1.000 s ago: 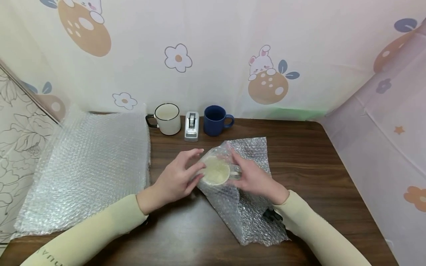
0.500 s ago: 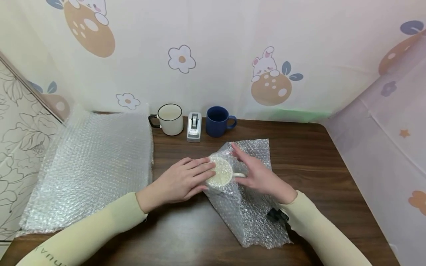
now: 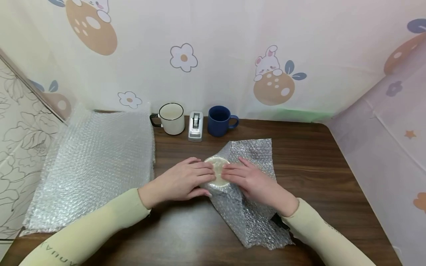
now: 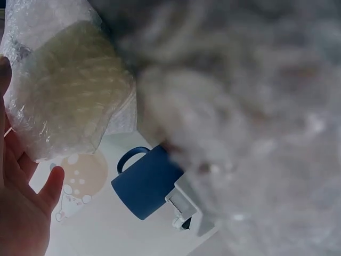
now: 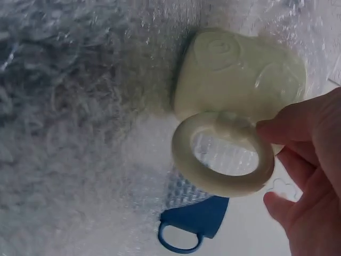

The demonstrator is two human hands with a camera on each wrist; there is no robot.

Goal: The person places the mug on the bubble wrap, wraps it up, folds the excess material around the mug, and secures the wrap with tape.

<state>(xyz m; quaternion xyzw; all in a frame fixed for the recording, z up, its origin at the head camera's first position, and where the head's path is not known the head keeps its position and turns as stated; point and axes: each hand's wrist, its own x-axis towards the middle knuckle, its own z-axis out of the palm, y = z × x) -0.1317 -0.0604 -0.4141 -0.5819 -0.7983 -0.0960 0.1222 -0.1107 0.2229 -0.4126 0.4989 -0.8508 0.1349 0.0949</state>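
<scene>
A pale yellow-green mug (image 3: 218,174) stands mid-table on a sheet of bubble wrap (image 3: 229,218), part of which is drawn up round its left side. My left hand (image 3: 183,180) lies against the mug's left side, fingers extended over the rim. From the right, my right hand (image 3: 256,183) reaches over the opposite rim, its fingertips close to the left ones above the mouth. The right wrist view shows the mug's ring-shaped handle (image 5: 226,184) uncovered, with a fingertip beside its base. In the left wrist view, wrap covers the mug's side (image 4: 74,90).
Behind stand a white black-rimmed mug (image 3: 173,122), a grey tape dispenser (image 3: 195,127) and a dark blue mug (image 3: 217,123). A large bubble wrap sheet (image 3: 100,166) covers the left of the wooden table (image 3: 309,166). A patterned curtain (image 3: 219,55) hangs at the back.
My left hand has come onto the wrap at the mug's left rim and stayed there. My right hand has moved left from beside the handle, its fingers now over the rim.
</scene>
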